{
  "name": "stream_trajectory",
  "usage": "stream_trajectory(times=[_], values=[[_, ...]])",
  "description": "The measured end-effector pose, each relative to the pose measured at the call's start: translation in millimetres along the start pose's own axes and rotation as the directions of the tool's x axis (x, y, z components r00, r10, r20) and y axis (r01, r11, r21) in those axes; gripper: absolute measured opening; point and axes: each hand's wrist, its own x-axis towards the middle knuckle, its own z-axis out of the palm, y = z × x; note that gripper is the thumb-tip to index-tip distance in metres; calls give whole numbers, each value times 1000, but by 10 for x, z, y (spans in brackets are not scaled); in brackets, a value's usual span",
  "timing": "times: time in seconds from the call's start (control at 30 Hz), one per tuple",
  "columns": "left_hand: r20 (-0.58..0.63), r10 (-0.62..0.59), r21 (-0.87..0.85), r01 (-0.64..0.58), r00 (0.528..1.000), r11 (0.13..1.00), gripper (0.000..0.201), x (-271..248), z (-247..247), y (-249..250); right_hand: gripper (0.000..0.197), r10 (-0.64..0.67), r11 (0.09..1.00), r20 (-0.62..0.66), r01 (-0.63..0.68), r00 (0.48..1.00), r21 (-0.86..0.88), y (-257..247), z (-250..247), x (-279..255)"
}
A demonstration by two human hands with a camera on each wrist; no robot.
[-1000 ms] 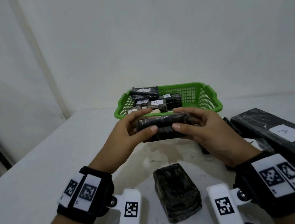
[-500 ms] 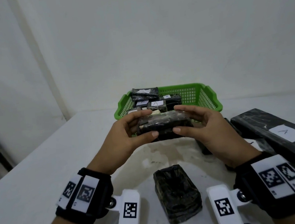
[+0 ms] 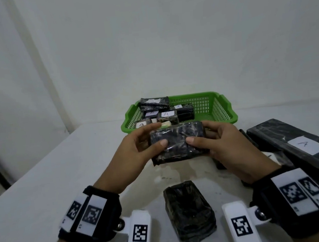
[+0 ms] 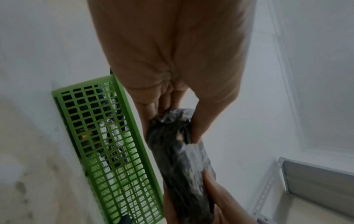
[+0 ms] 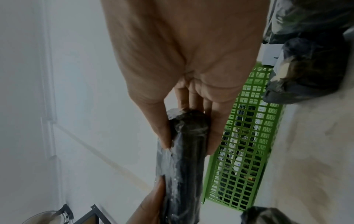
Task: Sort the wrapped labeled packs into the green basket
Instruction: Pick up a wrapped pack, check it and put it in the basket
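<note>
A black wrapped pack [image 3: 178, 143] is held in the air in front of the green basket [image 3: 222, 111]. My left hand [image 3: 136, 149] grips its left end, thumb on the near face and fingers behind. My right hand [image 3: 220, 143] grips its right end the same way. No label shows on the face turned to me. In the left wrist view the pack [image 4: 182, 151] lies beside the basket wall [image 4: 107, 144]; the right wrist view shows the pack [image 5: 182, 159] and basket [image 5: 247, 151] too. Several labeled packs [image 3: 166, 114] lie in the basket's left half.
Another black wrapped pack [image 3: 189, 213] lies on the white table [image 3: 42, 184] between my wrists. At the right lie a long black bundle with an "A" label [image 3: 304, 144] and smaller dark packs [image 3: 278, 157]. A white wall stands behind the basket.
Both hands have tilted the pack, so its broad face now turns towards me instead of its thin edge. It stays at about the same spot before the basket.
</note>
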Motion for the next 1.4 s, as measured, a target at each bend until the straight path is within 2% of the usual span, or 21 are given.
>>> stream_trajectory(times=[0.1, 0.27, 0.4, 0.53, 0.73, 0.83, 0.9, 0.97, 1.07, 1.2, 1.4], values=[[-29, -1, 8, 1, 1000, 1000, 39, 20, 0, -29, 52, -1, 1000, -9, 1, 1000, 2, -2, 39, 1], [9, 3, -7, -3, 1000, 1000, 41, 2, 25, -30, 34, -38, 999, -54, 36, 998, -35, -24, 57, -39], [-53, 6, -2, -6, 999, 1000, 39, 17, -16, -45, 47, 11, 998, 7, -11, 1000, -66, -25, 63, -26], [-10, -8, 21, 8, 1000, 1000, 44, 17, -28, -43, 47, -30, 993, -39, 26, 999, -116, -40, 27, -27], [-71, 117, 88, -111, 991, 990, 43, 34, -53, -89, 45, -52, 994, -16, 50, 999, -94, -37, 27, -33], [-78, 173, 92, -165, 982, 982, 45, 38, -54, -96, 62, -22, 999, 6, 23, 1000, -48, -13, -14, -6], [-75, 199, 100, -191, 977, 977, 45, 29, -56, -87, 78, 59, 995, 28, -61, 998, 75, -11, -14, 17], [-31, 203, 101, -199, 979, 975, 48, 16, -59, -71, 68, 86, 987, 38, -90, 996, 131, -20, 9, 22], [52, 128, 85, -132, 990, 988, 55, 1, -37, -59, 46, 41, 997, 1, -41, 999, 68, -14, 4, 8], [7, 47, 65, -47, 999, 997, 45, 23, -36, -61, 48, -32, 996, -1, 32, 999, -86, -48, -3, -36], [37, 62, 83, -65, 997, 994, 49, 9, -28, -66, 53, -70, 993, -38, 66, 997, -96, -96, 49, -67]])
